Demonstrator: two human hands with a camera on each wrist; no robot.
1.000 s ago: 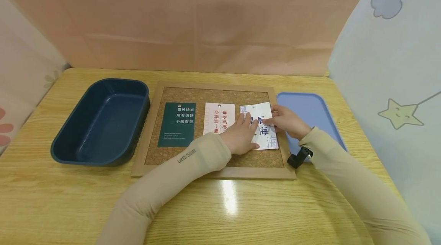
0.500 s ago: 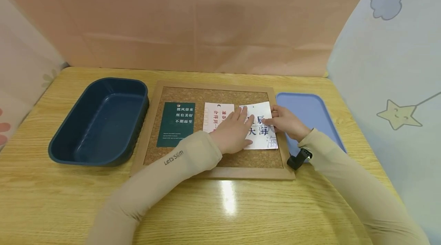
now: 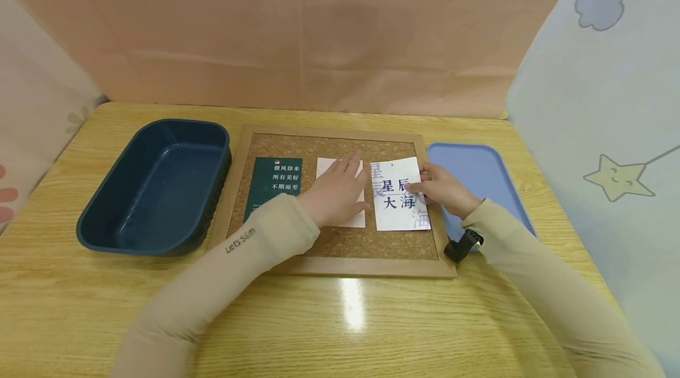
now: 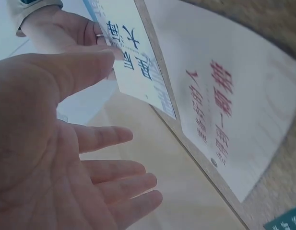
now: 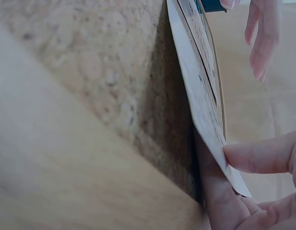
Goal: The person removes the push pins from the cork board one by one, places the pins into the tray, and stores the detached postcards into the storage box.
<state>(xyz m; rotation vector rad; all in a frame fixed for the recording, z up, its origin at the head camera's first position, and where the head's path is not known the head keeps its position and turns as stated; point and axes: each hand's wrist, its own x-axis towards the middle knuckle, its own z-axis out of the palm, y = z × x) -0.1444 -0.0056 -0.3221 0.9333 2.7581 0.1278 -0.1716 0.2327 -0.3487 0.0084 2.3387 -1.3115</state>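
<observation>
Head view: a cork board [image 3: 340, 245] is lying flat mid-surface [image 3: 340, 319], with a dark tub [image 3: 154, 189] at its 9 o'clock and a blue tray [image 3: 478, 171] at its 3 o'clock.

Three cards are sitting in a row on the cork. The green card [image 3: 273, 180] is lying toward 9 o'clock with a pin near its top edge. The red-print card [image 3: 347, 221] is in the centre, mostly covered by the left hand [image 3: 334, 195]. The blue-print card [image 3: 399, 204] is lying toward 3 o'clock, just beside the red-print card, its right edge close to the board's frame.

Left hand: fingers are spread and straight, palm down over the red-print card, fingertips pointing to 1 o'clock. In the left wrist view the palm [image 4: 42, 158] is open and relaxed, holding nothing; whether it is touching the card cannot be told.

Right hand [image 3: 441, 189]: it is pinching the blue-print card at its 3 o'clock edge. In the right wrist view, the thumb is lying under the card edge [image 5: 205, 110] and a fingertip [image 5: 253, 155] is pressing on top; that edge is lifting slightly off the cork, while the rest of the card is lying close to the board.

A black watch [image 3: 462, 243] is sitting on the right wrist, over the beige sleeve.
</observation>
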